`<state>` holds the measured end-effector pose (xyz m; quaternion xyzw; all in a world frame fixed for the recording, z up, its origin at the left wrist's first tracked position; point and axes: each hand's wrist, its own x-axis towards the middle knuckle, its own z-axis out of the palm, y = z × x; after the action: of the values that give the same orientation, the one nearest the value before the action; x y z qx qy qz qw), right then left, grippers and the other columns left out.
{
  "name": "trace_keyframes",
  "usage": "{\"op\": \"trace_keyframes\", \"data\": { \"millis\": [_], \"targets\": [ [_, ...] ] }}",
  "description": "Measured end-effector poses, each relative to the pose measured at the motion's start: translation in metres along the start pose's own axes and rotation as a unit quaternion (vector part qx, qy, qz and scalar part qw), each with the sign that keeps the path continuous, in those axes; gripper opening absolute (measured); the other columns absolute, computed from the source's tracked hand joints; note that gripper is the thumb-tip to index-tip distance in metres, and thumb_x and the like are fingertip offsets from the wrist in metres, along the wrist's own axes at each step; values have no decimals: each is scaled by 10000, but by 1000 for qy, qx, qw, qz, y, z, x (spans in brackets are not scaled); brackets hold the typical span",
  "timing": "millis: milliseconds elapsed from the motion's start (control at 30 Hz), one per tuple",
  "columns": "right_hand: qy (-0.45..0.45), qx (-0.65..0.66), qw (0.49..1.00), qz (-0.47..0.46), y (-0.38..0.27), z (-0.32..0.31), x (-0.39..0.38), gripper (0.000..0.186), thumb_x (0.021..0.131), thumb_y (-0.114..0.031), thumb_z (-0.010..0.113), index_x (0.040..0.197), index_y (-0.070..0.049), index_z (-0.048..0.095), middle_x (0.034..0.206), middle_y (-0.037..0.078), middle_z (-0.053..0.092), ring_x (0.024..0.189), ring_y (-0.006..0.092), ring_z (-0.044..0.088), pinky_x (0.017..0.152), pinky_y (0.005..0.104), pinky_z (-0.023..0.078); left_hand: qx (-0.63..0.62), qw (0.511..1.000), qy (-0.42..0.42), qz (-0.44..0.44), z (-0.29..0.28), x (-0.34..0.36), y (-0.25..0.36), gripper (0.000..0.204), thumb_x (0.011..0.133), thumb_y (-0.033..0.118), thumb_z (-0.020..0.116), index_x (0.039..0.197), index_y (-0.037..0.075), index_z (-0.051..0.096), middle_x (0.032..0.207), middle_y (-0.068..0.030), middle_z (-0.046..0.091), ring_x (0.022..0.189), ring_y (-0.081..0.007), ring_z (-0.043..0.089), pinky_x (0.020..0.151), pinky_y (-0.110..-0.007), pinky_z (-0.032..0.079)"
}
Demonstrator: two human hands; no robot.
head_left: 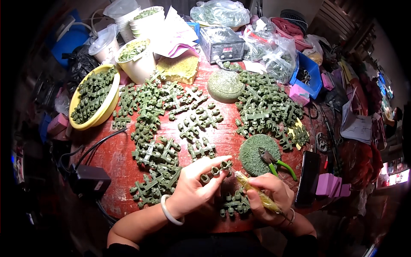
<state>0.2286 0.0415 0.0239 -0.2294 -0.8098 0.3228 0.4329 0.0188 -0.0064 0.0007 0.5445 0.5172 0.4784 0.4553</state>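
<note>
Just below the middle, my left hand (199, 190) is closed on a small green piece (215, 171) with several ring-like parts, pinched between thumb and fingers. My right hand (267, 199) grips a yellow, plastic-wrapped pen-like tool (252, 188), its thin tip at the green piece. Beneath and between my hands lie more green branched pieces (235, 203). Just above my right hand, green-handled cutters (274, 165) rest on a round textured green pad (248, 154).
The red tabletop (102, 162) bears piles of green pieces (150, 128), a yellow basin (75, 122), a round block (224, 85), a metal control box (220, 45) and a blue bin (306, 81). A black adapter (90, 180) with cables sits left; a phone (308, 177) and pink blocks (329, 184) right.
</note>
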Motion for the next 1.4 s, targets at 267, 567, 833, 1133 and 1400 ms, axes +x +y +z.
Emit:
{"op": "trace_keyframes", "data": {
  "millis": [267,567,833,1133,1400],
  "targets": [
    [-19,14,998,51,-3,4,-3,272,851,-33,731,1084,41,612,865,155,689,679,253,676,600,318,534,20,999,24,-34,5,-2,2,367,882,14,664,1248,46,658,802,-87,622,645,-132,578,612,-277,477],
    [25,13,998,63,-6,7,-9,246,848,-33,727,1059,36,622,854,142,692,653,250,674,580,321,533,84,993,56,68,4,0,0,368,874,14,658,1242,35,655,755,-104,592,641,-193,569,630,-306,479],
    [-5,-6,1000,23,-5,7,-7,274,849,-45,738,1082,32,617,861,148,693,655,244,673,591,316,544,85,995,34,32,4,-2,-2,335,910,25,639,1245,19,648,787,-80,617,599,-137,583,580,-274,481],
    [-12,14,998,55,-1,-1,-6,230,859,-52,732,1064,7,647,875,129,706,673,215,681,595,304,540,-138,975,-32,-173,2,-2,10,323,977,100,622,1297,51,615,767,-32,661,537,-66,588,452,-215,448],
    [-88,116,982,119,-2,-5,4,245,880,-42,725,1114,-17,657,925,115,711,726,181,678,651,275,524,-141,981,-35,-130,2,-2,1,312,981,101,627,1285,33,621,910,-71,675,590,-54,620,482,-215,493]
  ]
}}
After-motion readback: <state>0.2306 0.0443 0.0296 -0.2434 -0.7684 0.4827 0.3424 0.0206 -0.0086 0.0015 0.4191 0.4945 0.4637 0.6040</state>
